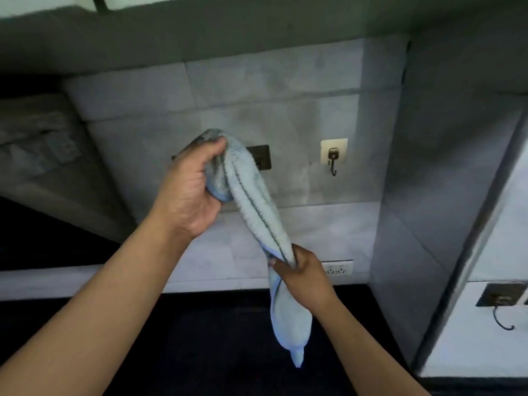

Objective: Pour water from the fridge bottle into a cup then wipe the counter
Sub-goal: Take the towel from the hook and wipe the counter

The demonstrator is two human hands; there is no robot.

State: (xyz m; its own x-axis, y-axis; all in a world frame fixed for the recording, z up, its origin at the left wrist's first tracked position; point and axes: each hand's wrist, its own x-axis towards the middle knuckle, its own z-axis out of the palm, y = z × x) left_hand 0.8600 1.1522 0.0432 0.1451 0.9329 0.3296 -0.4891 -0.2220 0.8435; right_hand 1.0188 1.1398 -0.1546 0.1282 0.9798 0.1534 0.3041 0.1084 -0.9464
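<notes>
Both forearms reach out over dark counter [200,338]. Our left hand [188,192] clenches top of blue cloth [257,212], right hand [303,274] grips it lower down; we judge: stretching it taut, gathering it for wiping. Bottle, cup unseen.

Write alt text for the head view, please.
Two bare hands hold a light blue cloth above a dark counter: the left hand grips its bunched top, the right hand pinches it lower down. Behind, a grey tiled wall carries a hook.

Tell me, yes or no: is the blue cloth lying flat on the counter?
No: the blue cloth is held up in the air, gripped by the left hand above and the right hand below.
</notes>
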